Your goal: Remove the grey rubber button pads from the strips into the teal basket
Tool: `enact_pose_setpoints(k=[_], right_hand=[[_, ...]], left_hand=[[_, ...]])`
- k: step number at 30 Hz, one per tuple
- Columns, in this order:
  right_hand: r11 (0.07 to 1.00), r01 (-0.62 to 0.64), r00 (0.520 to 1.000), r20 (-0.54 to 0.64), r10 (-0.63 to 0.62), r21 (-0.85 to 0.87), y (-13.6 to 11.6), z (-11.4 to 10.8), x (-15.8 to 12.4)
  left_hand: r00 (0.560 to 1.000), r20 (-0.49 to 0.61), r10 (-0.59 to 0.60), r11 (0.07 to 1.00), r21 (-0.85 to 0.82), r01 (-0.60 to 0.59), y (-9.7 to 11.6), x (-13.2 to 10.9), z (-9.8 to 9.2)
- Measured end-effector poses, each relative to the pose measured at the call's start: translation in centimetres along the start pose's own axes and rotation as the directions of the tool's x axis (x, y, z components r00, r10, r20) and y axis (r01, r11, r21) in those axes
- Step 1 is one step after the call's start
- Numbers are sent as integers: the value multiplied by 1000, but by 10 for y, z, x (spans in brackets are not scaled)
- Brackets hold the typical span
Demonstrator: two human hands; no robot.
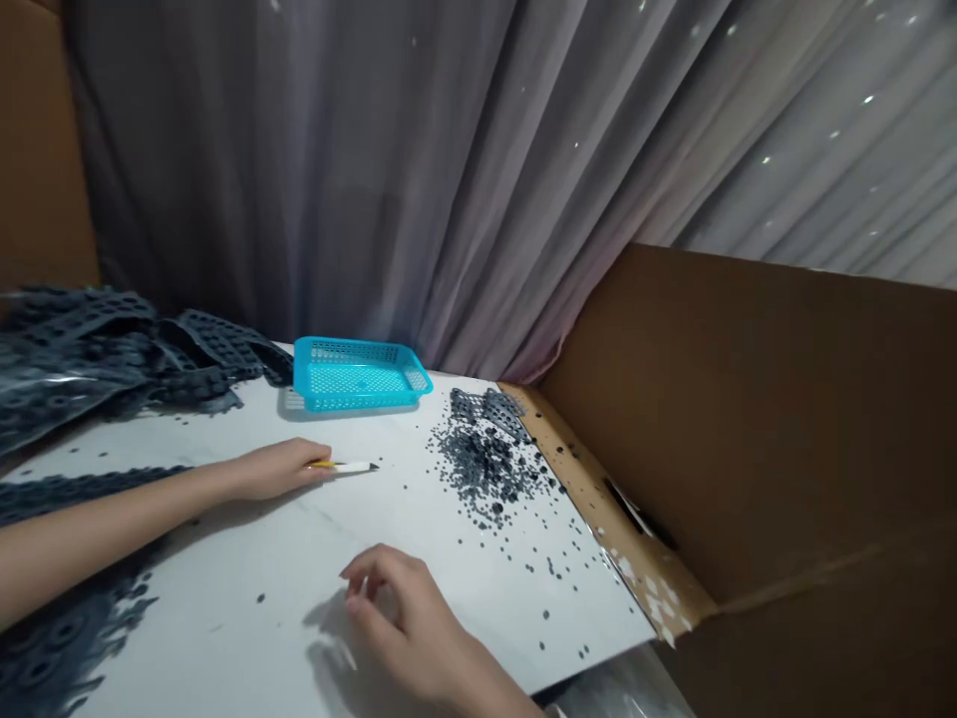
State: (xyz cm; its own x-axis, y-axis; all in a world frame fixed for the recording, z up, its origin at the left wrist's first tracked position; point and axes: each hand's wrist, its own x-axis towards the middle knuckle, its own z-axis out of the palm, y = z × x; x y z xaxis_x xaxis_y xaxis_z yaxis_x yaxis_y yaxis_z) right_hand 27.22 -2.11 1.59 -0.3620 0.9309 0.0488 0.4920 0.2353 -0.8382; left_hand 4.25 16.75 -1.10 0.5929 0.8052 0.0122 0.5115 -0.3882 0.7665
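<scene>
Tool [354, 468], slim and pale, rear hidden, is gripped by the left hand [280, 469]; the half-curled right hand [411, 623] looks empty.

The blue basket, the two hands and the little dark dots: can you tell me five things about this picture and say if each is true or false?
1. The left hand holds a pen-like tool. True.
2. The plastic basket is red. False: it is bright blue.
3. A curtain hangs behind the basket. True.
4. The right hand grips the basket. False: it holds nothing visible.
5. The small dark discs are all inside the basket. False: many lie scattered on the white tabletop.
</scene>
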Motion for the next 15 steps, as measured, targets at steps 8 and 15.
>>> enact_pose_setpoints(k=[8,15], right_hand=[[969,2,989,-142,-38,-246,42,0,33],[756,177,959,-62,-276,-630,63,23,85]], left_hand=[[988,48,146,978,147,-151,0,17,39],[988,-127,83,910,415,-23,-14,-30,-18]])
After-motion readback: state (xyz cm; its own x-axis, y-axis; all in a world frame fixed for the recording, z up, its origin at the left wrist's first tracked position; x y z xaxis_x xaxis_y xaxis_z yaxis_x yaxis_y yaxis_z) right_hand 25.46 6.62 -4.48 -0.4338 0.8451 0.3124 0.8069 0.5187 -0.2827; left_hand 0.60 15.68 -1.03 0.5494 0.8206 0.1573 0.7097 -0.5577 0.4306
